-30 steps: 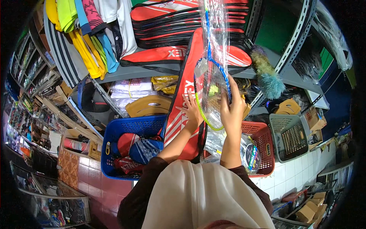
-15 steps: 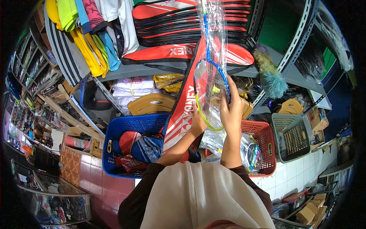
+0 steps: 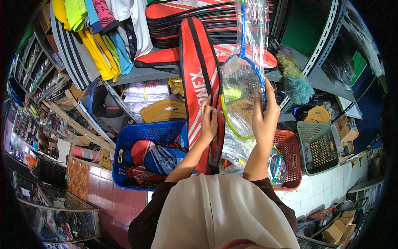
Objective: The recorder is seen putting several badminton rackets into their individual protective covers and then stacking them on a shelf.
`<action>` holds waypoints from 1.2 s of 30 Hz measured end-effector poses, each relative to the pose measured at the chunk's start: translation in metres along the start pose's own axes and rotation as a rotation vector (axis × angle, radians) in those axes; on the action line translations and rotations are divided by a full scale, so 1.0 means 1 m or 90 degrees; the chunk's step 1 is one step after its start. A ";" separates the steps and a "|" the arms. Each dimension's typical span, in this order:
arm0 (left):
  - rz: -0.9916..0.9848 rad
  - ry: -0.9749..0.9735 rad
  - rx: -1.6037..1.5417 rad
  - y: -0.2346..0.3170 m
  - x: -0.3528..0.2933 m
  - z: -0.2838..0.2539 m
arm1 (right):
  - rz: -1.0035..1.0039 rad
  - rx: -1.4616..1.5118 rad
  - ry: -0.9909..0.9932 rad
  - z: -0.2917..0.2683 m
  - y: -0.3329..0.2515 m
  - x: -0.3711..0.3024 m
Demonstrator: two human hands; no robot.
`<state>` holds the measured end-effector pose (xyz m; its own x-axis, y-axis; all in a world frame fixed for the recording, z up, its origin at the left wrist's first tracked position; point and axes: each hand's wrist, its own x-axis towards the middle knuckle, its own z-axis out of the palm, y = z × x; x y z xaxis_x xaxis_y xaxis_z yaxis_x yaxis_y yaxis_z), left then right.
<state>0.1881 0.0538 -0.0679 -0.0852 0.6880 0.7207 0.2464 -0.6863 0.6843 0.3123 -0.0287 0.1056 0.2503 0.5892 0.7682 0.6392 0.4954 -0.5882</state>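
Observation:
My right hand [image 3: 265,112] grips the head of a badminton racket [image 3: 243,103] with a blue and yellow-green frame, its strings showing through a clear plastic sleeve. The racket's shaft points up and away from me. Left of it, a long red, black and white racket bag [image 3: 195,83] stands nearly upright. My left hand [image 3: 209,122] has its fingers bent against the bag's right side, near the black zip edge, and holds it. The racket's head and the bag are side by side. The thumb of my left hand is partly hidden.
More red racket bags [image 3: 190,31] are stacked on a grey shelf [image 3: 145,74], beside hanging shirts [image 3: 95,50]. A blue basket [image 3: 120,166] holds racket covers. A red basket [image 3: 292,166] holds plastic-wrapped goods, next to a grey-green basket [image 3: 319,166]. A fluffy duster [image 3: 296,83] hangs at right.
The racket has moved to the right with my right hand. The bag has swung from a slant to nearly upright, its narrow end moving left, and no longer lies behind the racket.

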 end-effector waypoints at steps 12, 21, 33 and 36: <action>-0.015 0.076 -0.101 0.026 0.008 -0.011 | 0.117 -0.016 -0.061 0.013 -0.012 -0.005; -0.003 0.106 -0.195 0.043 0.023 -0.011 | 0.013 0.030 -0.153 0.058 0.010 -0.030; -0.016 0.239 -0.270 0.032 0.034 -0.024 | 0.066 -0.026 -0.421 0.037 0.011 -0.092; -0.020 0.251 -0.261 0.028 0.034 -0.024 | 0.048 -0.037 -0.468 0.028 0.009 -0.100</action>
<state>0.1690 0.0524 -0.0217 -0.4599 0.6238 0.6319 -0.1503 -0.7561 0.6370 0.2729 -0.0656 0.0164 -0.2435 0.9055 0.3475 0.6820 0.4146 -0.6024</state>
